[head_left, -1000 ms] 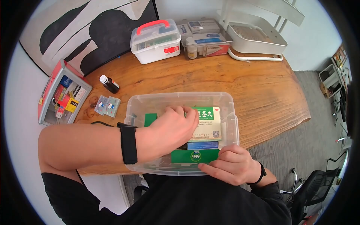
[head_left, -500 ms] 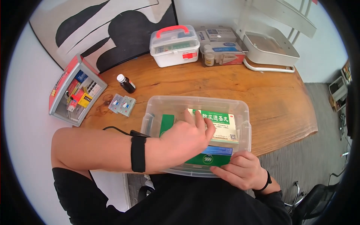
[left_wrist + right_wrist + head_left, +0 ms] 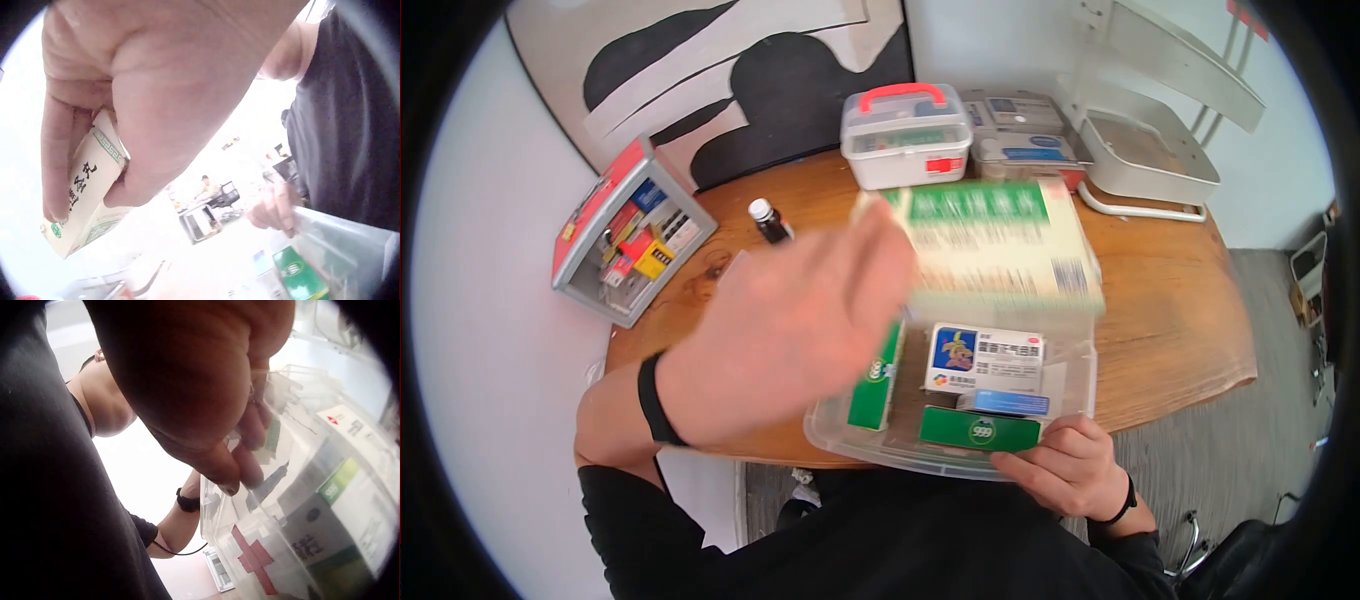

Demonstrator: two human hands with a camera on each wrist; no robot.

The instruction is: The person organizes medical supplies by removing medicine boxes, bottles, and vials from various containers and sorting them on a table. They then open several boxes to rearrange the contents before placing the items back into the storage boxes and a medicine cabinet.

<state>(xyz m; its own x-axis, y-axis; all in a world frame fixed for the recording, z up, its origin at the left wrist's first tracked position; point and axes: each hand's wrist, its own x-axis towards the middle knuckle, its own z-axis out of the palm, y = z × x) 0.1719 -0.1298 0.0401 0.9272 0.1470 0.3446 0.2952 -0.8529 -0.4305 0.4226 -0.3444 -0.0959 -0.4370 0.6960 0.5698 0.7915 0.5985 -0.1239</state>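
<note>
Raised over the clear plastic bin [image 3: 840, 440], my left hand [image 3: 785, 315] grips a cream-and-green medicine box [image 3: 1000, 255], blurred by motion. The left wrist view has this medicine box [image 3: 87, 187] pinched between thumb and fingers. My right hand [image 3: 1065, 468] holds the bin's near right rim, and the right wrist view shows the fingers of that hand [image 3: 194, 394] curled over the edge. Inside the bin lie a white box with a blue picture [image 3: 1000, 360], a narrow blue box [image 3: 1012, 403], a green 999 box [image 3: 955, 427] in front and another green box [image 3: 870, 400] at left.
Standing at the left is a red-and-grey case [image 3: 622, 245] with small boxes inside. Near it is a dark bottle with a white cap [image 3: 768, 220]. Along the back are a white box with a red handle [image 3: 905, 160], a clear lidded box [image 3: 1020, 120] and a white rack [image 3: 1145, 150].
My left hand has lifted the cream-and-green medicine box up out of the bin, uncovering the white box beneath. The right hand stays on the rim. The head view has shifted.
</note>
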